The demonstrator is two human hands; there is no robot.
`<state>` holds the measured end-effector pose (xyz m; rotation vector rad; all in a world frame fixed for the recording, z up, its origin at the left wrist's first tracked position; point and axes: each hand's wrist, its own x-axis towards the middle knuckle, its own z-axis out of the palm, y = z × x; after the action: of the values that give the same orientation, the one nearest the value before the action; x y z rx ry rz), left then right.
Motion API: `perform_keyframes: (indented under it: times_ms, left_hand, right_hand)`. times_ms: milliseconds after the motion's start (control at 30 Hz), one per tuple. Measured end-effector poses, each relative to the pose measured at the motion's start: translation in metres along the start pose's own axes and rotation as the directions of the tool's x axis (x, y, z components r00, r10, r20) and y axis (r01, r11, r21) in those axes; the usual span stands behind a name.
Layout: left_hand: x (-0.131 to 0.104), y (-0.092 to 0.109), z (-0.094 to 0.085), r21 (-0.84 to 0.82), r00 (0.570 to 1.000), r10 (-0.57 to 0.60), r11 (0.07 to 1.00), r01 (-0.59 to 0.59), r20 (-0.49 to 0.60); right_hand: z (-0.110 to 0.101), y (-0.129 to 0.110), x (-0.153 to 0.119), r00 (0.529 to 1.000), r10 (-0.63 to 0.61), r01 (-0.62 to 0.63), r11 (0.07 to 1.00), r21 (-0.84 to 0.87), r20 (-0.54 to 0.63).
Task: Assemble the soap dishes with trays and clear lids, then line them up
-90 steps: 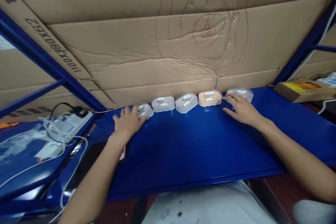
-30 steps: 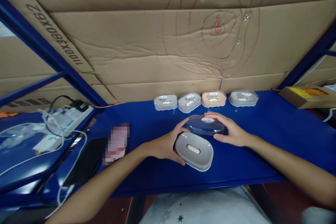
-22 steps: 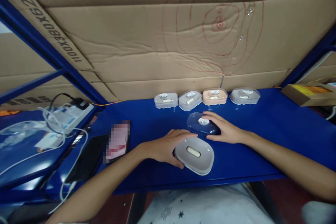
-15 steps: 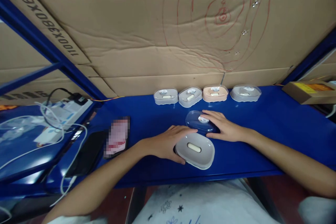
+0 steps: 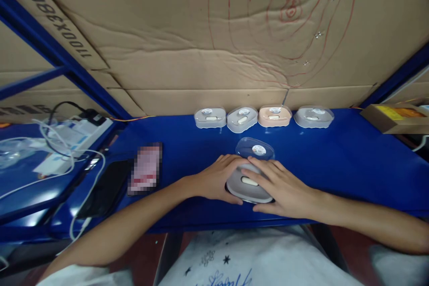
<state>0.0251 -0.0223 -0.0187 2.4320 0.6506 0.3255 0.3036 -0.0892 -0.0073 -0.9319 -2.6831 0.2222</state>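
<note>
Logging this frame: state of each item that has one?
Near gray box: lid off
Clear lid: off, behind it
Left grip: closed around that box's left side
Right grip: over its right side, hold unclear
Three back gray boxes: lids on
Peach box: lid on
Phone: face up, screen pixelated
Black plug: in power strip
Brown carton: open/shut unclear

Clear oval plastic lid [image 5: 246, 145] is lying on the blue metal table [image 5: 184, 149], behind the grey oval plastic box [image 5: 244, 191].
</note>
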Motion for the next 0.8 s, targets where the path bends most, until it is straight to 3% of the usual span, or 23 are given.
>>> perform_keyframes:
  times_ms: [300, 800]
  left_hand:
    - [-0.0032, -0.0059, 0.0047, -0.08, 0.996, 0.032, 0.996, -0.039, -0.084]
    - [-0.0023, -0.0003, 0.0021, -0.127, 0.996, -0.021, 0.992, 0.01, -0.085]
  right_hand:
    - [0.0111, 0.0047, 0.0036, 0.996, -0.032, 0.034, 0.999, 0.031, -0.083]
    - [0.0071, 0.0104, 0.005, 0.991, -0.052, 0.06, 0.996, 0.064, -0.121]
